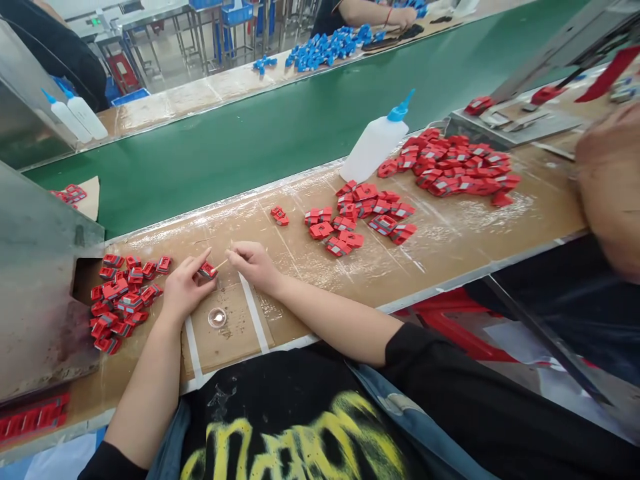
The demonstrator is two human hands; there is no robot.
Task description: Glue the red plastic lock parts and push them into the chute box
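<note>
Between the fingers of my left hand is a small red plastic part with grey on it. My right hand pinches a thin wooden stick, whose tip touches or nearly touches that part. Below my hands a small round dish rests on a cardboard sheet with white tape strips. Left of my left hand lies a heap of similar red parts. One red part sits alone beyond my right hand.
More red parts lie right of me, with a larger heap beyond. A white squeeze bottle stands by the green belt. Across it are blue parts and a person's hand. A metal housing stands left; another person's arm is right.
</note>
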